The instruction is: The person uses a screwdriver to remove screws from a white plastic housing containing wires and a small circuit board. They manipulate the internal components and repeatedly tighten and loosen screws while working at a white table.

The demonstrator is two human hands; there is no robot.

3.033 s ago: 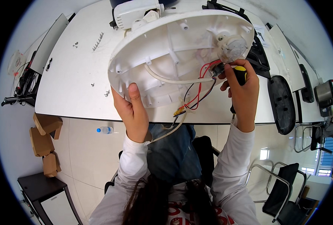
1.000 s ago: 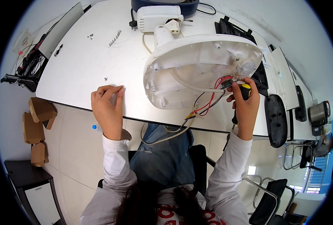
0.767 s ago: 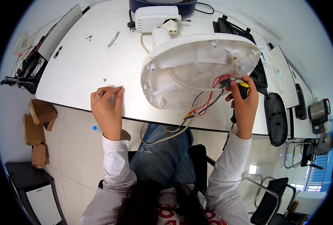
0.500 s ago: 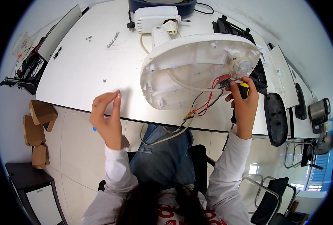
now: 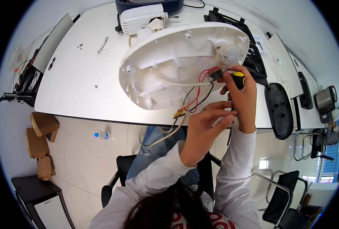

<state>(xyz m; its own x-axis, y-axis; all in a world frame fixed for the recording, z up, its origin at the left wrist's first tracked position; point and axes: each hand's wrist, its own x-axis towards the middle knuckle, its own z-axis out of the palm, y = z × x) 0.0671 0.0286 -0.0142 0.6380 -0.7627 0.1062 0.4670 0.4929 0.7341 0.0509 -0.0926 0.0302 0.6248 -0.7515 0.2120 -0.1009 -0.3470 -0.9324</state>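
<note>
On the table's front part lies a white oval plastic housing [image 5: 154, 84], hollow side toward me, with a round clear-and-white fitting [image 5: 229, 57] at its right end. Red and black wires [image 5: 198, 97] run from a small dark part [image 5: 216, 75] to a yellow-wrapped joint [image 5: 179, 113] and a pale cable. My right hand [image 5: 242, 97] is closed round a screwdriver [image 5: 238, 81] with a yellow-black handle, its fingertips at the dark part. My left hand [image 5: 205, 129] pinches beside the screwdriver's lower end; what its fingertips hold, if anything, is too small to make out.
Behind the housing stands a white motor unit [image 5: 142, 20]. Small screws [image 5: 103, 45] lie on the table's left side. A black tool case [image 5: 253, 57] and a black oval cover [image 5: 279, 110] sit to the right. A bottle [image 5: 102, 135] and cardboard boxes [image 5: 37, 143] are on the floor.
My left hand has moved right, from over the table's front left to beside the right hand. The right hand keeps its hold on the screwdriver. The whole view has shifted slightly.
</note>
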